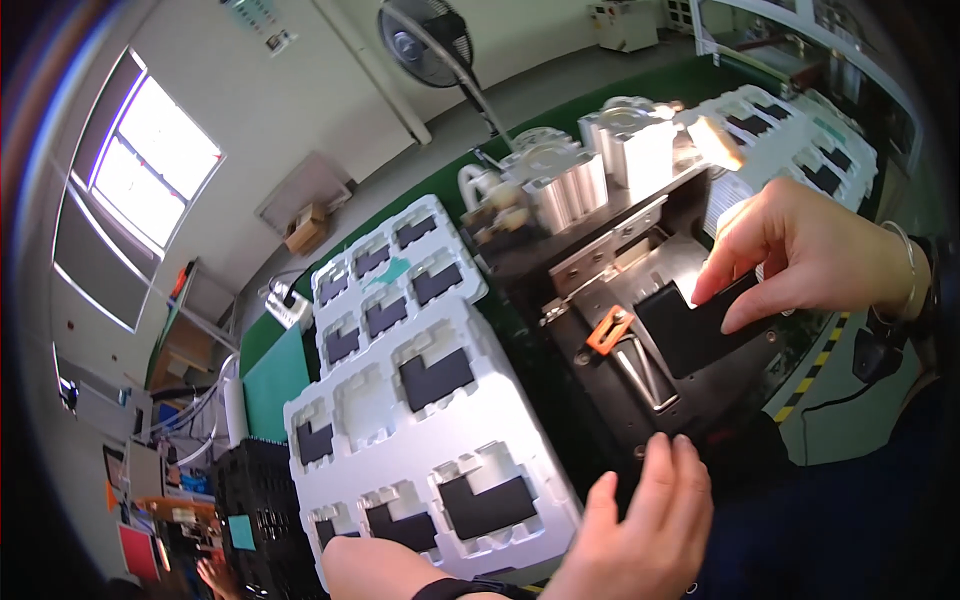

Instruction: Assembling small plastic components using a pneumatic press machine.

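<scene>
Between the thumb and fingers of my right hand is a black notched flat plate, pinched near its notch over a dark metal fixture. Beside the plate, an orange clamp piece and a bent metal bar sit on the fixture. My left hand is open at the fixture's near edge, fingers stretched out and holding nothing. Left of it, a white moulded tray carries similar black L-shaped plates in its pockets; one pocket shows no plate.
Behind the near tray is another white tray with black plates, and a third tray stands far right. Silver metal cylinders rise behind the fixture. A standing fan is at the back; black crates stack at left.
</scene>
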The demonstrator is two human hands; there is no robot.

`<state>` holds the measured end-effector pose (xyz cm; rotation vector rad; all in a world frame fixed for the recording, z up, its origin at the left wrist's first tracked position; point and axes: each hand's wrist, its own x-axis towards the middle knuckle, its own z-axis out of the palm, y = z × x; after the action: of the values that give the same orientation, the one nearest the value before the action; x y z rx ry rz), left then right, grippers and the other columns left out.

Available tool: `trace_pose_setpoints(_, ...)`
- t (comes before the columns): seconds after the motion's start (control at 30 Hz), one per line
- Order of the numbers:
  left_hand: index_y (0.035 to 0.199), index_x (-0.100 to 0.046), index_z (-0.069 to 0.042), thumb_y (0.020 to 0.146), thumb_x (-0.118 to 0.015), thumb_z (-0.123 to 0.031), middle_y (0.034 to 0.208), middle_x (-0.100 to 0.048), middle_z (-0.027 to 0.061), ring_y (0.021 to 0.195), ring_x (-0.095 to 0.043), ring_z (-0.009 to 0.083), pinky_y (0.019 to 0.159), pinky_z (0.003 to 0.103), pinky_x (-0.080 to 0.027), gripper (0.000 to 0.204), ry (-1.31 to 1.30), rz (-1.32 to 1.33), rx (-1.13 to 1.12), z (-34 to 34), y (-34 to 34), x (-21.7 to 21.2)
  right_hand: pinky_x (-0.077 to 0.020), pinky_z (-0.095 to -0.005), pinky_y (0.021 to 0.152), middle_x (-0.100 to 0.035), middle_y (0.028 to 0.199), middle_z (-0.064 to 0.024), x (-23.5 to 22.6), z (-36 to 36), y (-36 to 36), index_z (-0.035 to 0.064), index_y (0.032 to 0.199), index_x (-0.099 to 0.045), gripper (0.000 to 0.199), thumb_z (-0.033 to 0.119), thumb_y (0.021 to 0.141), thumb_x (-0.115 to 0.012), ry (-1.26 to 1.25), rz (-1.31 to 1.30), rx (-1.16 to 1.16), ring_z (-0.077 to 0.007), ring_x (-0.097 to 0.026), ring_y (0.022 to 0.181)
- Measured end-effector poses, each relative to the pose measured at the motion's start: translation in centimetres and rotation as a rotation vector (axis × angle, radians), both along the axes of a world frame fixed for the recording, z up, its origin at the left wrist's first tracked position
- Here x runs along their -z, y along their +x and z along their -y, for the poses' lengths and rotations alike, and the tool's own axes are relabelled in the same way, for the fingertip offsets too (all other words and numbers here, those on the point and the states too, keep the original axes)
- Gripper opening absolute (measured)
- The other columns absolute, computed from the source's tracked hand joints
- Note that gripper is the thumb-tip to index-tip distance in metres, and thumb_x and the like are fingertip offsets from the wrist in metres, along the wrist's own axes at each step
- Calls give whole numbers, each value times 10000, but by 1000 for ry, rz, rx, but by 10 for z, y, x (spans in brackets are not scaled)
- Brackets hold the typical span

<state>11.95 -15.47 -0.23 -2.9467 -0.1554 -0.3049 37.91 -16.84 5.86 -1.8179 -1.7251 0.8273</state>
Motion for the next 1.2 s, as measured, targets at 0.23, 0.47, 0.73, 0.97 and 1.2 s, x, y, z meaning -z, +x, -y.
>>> trace_pose_setpoints(0.23, 1423, -487, -42, 812, -689, -590, 1455, -437, 235, 1348, -416, 394, 1081, 469, -399, 846, -257, -220, -81, -38, 33, -7, -476, -287, 610, -700, 820, -58, 65, -4, 35, 42, 1051, -754, 238, 161, 846, -738, -65, -221, -44, -102, -590, 643)
trace_pose_setpoints(0.47, 1462, -404, -4, 744, -777, -492, 1503, -379, 260, 1404, -346, 409, 1115, 531, -309, 945, -431, -178, -111, -39, 43, -2, -478, -375, 736, -618, 806, -48, 109, -22, 31, 79, 827, -660, 157, 207, 823, -751, 576, 105, -201, -263, -571, 803)
trace_pose_setpoints(0.73, 1435, -488, -83, 773, -664, -678, 1525, -392, 203, 1346, -419, 408, 970, 574, -443, 907, -313, -363, -82, -58, 45, 3, -466, -370, 674, -572, 800, -67, 116, -21, 20, 80, 935, -629, 175, 180, 838, -736, 660, 213, -210, -272, -570, 746)
trace_pose_setpoints(0.97, 1421, -524, -186, 765, -629, -714, 1462, -461, 188, 1320, -471, 371, 939, 545, -475, 848, -285, -339, -81, -59, 43, 6, -435, -350, 629, -503, 775, -50, 113, -38, 23, 102, 968, -667, 157, 162, 834, -722, 586, 193, -326, -237, -541, 718)
trace_pose_setpoints(1.2, 1394, -549, -170, 776, -627, -691, 1440, -486, 188, 1321, -477, 363, 914, 481, -502, 812, -336, -317, -72, -57, 43, 5, -417, -332, 609, -525, 820, -16, 103, -28, 14, 112, 993, -694, 278, 190, 729, -734, 643, 524, -328, -196, -537, 729)
